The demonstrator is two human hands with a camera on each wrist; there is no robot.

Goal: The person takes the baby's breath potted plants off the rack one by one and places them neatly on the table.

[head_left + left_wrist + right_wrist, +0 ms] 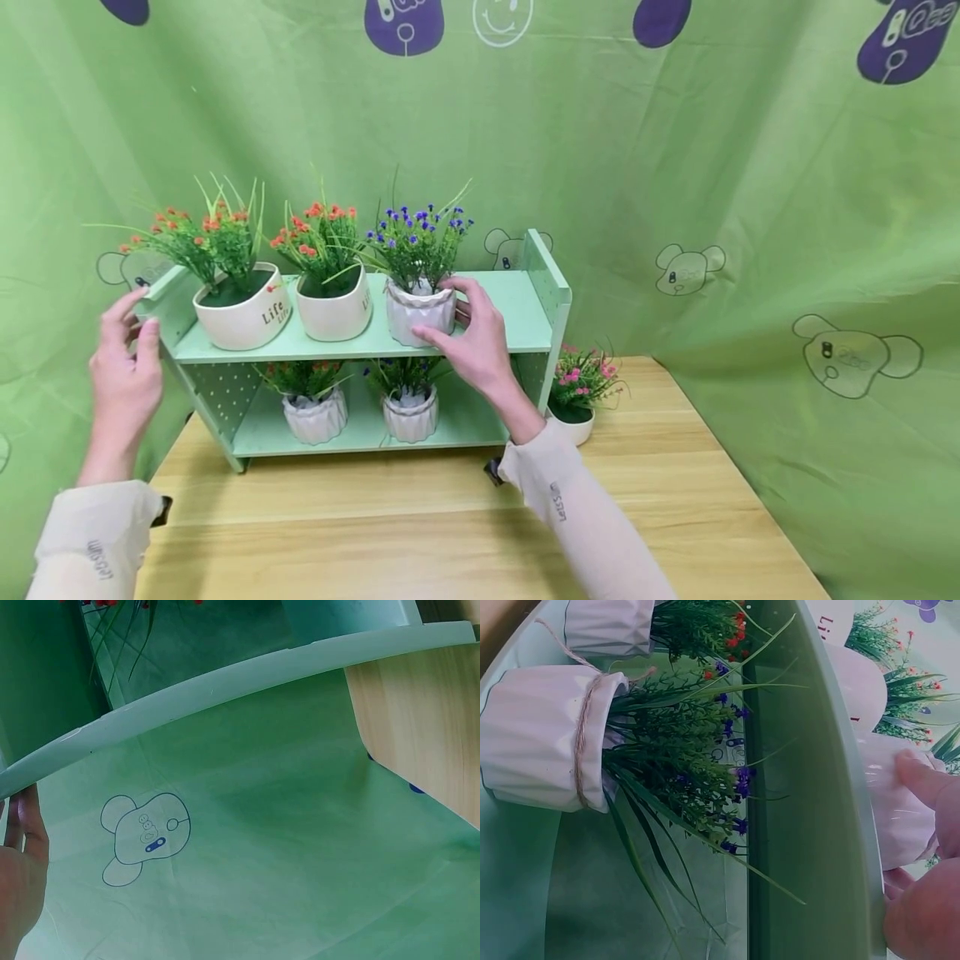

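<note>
My right hand [480,337] pinches a white fluted flowerpot [420,315] with blue artificial flowers, thumb at its front and fingers at its right side. This pot is on the top board of a light green two-tier shelf [495,333], at the right end of a row. To its left are two smooth white pots, one lettered pot [243,321] and a smaller pot [333,312], both with orange-red flowers. My left hand [127,375] touches the upper left side panel [171,304] with its fingertips, thumb raised apart. In the left wrist view its fingers [30,817] meet the panel's outer face.
On the lower board stand a fluted pot with red flowers [315,417] and another with blue flowers [411,417]. A pot with pink flowers [576,427] is on the wooden table [450,533], right of the shelf. Green printed cloth [600,150] hangs behind.
</note>
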